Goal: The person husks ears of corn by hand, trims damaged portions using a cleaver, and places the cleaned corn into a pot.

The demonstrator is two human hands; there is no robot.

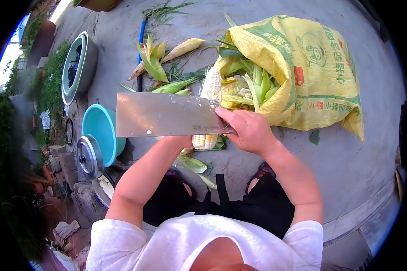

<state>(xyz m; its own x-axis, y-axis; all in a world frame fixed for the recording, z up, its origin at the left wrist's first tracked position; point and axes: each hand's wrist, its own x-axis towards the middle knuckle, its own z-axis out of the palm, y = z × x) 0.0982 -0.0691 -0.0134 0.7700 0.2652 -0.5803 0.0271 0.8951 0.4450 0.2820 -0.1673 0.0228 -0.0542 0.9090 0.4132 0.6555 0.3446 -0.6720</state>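
Observation:
A broad cleaver [167, 115] lies across the middle of the head view, with my right hand [248, 128] closed round its handle end and the thumb near the blade's back corner. Below the blade shows the kerneled end of a corn cob [205, 142], pale yellow and white. My left hand [180, 141] is against the cob's left side, its fingers mostly hidden behind the cleaver. Above the blade, a whitish cob length [211, 86] sticks out, partly covered by it. A few loose kernels cling to the blade.
At the upper right lies a yellow woven sack [321, 72], its mouth full of corn husks [260, 86]. More husks [153, 61] litter the concrete near a blue hose [142, 40]. On the left are a teal basin [91, 122], a metal lid [89, 156] and a grey tub [91, 58].

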